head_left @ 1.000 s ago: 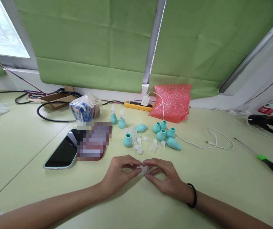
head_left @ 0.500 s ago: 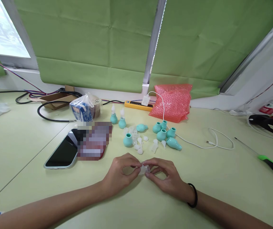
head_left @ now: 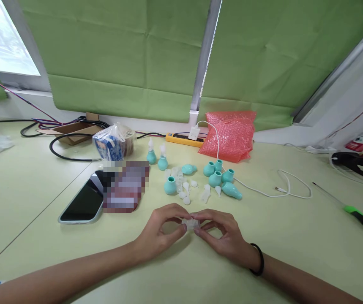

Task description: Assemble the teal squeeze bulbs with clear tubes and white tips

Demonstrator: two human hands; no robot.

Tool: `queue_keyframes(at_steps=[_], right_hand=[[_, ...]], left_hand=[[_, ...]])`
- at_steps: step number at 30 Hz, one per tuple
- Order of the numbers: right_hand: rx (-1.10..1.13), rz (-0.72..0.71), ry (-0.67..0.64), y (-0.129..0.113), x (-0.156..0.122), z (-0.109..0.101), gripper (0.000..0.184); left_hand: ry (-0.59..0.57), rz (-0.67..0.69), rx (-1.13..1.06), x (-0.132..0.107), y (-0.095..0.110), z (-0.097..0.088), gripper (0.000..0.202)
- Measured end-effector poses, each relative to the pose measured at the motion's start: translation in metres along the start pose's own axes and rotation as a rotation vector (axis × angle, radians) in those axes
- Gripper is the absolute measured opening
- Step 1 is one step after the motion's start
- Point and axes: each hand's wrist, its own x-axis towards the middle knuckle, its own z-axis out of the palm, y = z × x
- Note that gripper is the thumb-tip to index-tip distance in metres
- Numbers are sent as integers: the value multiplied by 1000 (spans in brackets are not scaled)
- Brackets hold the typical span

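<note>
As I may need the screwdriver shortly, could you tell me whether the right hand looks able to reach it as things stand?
Probably yes: I see nothing between the right hand and the screwdriver, and the white cable lies farther back. The hand would likely need to release the translucent piece first.

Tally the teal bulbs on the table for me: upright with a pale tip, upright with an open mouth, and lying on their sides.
Upright, pale-tipped bulbs: 2
Upright, open-mouthed bulbs: 5
Bulbs on their sides: 2
Total: 9
</note>
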Motion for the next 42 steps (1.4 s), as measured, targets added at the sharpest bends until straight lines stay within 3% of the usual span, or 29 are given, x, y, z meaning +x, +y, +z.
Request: queue_keyframes(at_steps=[4, 9, 14, 19, 24, 28, 33, 37, 42], right_hand=[[-44, -101, 11, -3, -1, -1, 26], [-143, -237, -11, -8, 1, -4, 24], [-132, -252, -31, -9, 1, -4, 27], [-260, -232, 3, -8, 3, -12, 30], [-432, -152, 204, 6, 13, -26, 22], [-617, -94, 278, 18, 20, -31, 32], [-913, 18, 222, 35, 24, -39, 51], [-1068, 153, 123, 49, 25, -43, 42], [-1047, 215, 80, 53, 24, -40, 39]], left_hand=[[-52, -240, -268, 3, -4, 1, 37], [-228, -365, -386, 8, -8, 0, 26], [-172, -357, -409, 7, -10, 0, 28], [-88, -366, -431, 7, -9, 1, 33], [-80, -376, -413, 8, -5, 0, 32], [-77, -421, -372, 8, -7, -1, 29], [-75, -409, -352, 9, -13, -2, 32], [-70, -338, -332, 9, -16, -1, 32], [-86, -283, -369, 8, -14, -1, 31]])
